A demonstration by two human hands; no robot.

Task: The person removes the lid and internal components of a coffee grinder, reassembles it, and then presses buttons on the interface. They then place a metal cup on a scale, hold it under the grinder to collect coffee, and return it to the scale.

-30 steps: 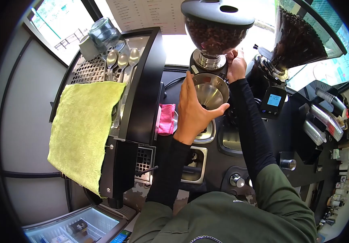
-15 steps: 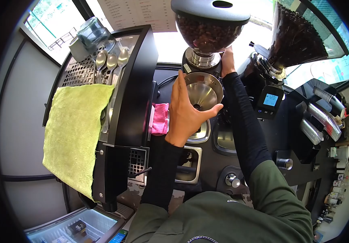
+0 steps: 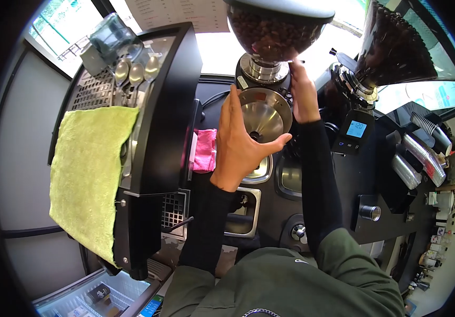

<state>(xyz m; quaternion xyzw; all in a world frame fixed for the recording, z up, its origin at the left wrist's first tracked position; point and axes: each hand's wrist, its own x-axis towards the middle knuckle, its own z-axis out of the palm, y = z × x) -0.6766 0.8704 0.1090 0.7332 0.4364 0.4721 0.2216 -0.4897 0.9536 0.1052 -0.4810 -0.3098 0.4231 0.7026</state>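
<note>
The funnel (image 3: 270,117) sits before the grinder (image 3: 264,68), between your left hand (image 3: 237,147) and right hand (image 3: 305,96).
Your left hand is along the funnel's left side, thumb on the near side; your right hand is beside the grinder's right flank. Farther right stands a second grinder (image 3: 350,80), with stacked cups (image 3: 421,154) beyond it. To your left, a cloth (image 3: 204,150) lies just beside the coffee machine (image 3: 168,105), which carries spoons (image 3: 136,75) and a jar (image 3: 113,36) behind a draped towel (image 3: 90,179). Nearer you than the funnel are a basin (image 3: 257,212) and, to its right, a tamper (image 3: 298,231).
</note>
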